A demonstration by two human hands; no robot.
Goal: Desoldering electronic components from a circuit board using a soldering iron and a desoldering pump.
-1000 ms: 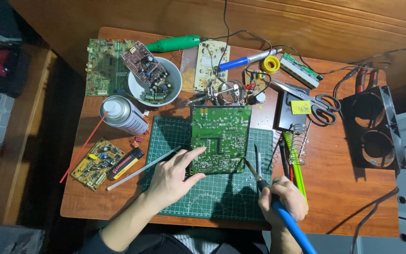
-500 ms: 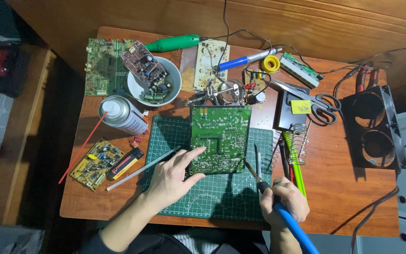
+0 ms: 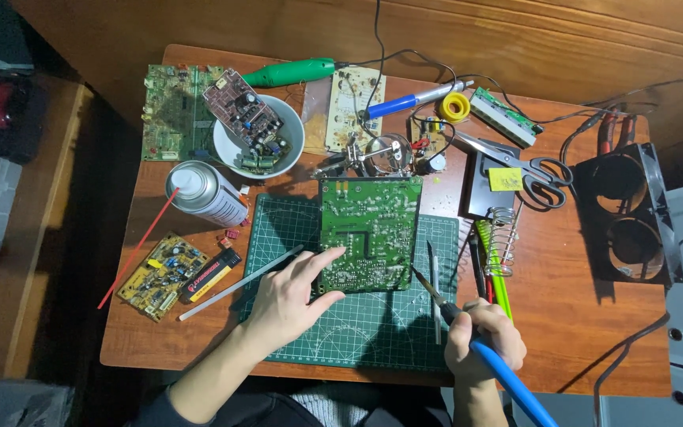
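A person's left hand (image 3: pixel 290 296) rests flat, fingers spread and gripping nothing, on the lower left corner of a large green printed circuit board (image 3: pixel 369 233) that lies solder side up on a dark green gridded cutting mat (image 3: pixel 341 332) in the middle of a reddish wooden table (image 3: pixel 571 316). The right hand (image 3: pixel 480 340) is closed around the handle of a blue-handled soldering iron (image 3: pixel 484 352), its dark tip angled up and left, just beside the board's lower right corner (whether it touches cannot be told). A pair of slim metal tweezers (image 3: pixel 432 289) lies on the mat just beside the board's right edge.

A thin grey rod (image 3: pixel 235 285) lies slanted across the mat's left edge, near the left hand. Left of the mat sit a small yellow circuit board (image 3: pixel 160 275), a black and yellow oblong case (image 3: pixel 209 274) and a silver spray can (image 3: pixel 203 192) lying on its side with a long red straw (image 3: pixel 137 249). Behind these stands a white bowl (image 3: pixel 231 150) holding a brown circuit board (image 3: pixel 243 111). Farther back lie a green-handled tool (image 3: pixel 290 73), a blue-handled tool (image 3: pixel 405 101) and a yellow spool (image 3: pixel 453 107). To the right are black-handled scissors (image 3: pixel 531 168), a coiled metal iron stand (image 3: pixel 503 229) and a black double fan frame (image 3: pixel 630 213) at the table's right edge.
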